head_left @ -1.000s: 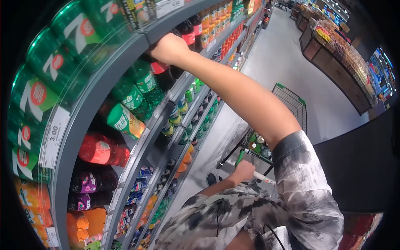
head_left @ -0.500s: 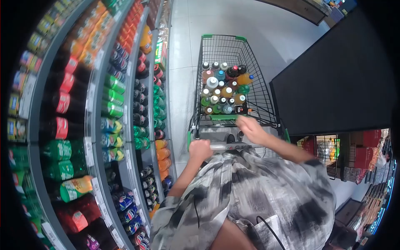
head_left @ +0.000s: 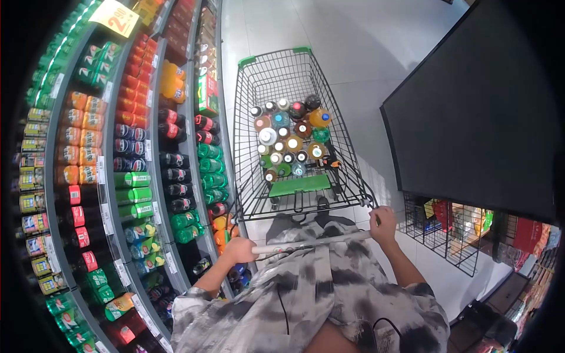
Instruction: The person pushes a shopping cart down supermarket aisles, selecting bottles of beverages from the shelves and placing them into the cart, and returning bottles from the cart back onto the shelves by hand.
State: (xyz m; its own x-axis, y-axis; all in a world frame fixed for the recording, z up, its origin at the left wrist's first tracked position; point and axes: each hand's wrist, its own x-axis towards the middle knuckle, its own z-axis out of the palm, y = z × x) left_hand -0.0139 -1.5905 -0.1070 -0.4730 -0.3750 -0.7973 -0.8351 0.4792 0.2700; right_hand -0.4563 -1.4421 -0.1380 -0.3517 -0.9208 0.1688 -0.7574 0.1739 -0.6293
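Note:
A shopping cart of black wire with green corners stands in front of me, with several bottles upright in it, their caps facing up. My left hand is closed round the left end of the pale cart handle. At the handle's right end, my right hand is closed as well, fingers wrapped around it. A green flap lies across the near side of the basket.
Shelves with drink bottles and cans run along the left, close to the cart. A large black panel stands on the right, above a black wire rack. Grey floor shows beyond the cart.
One hand has left the upper shelf and both hands are now on the handle, wider apart than half a second ago. The view has turned down towards the cart.

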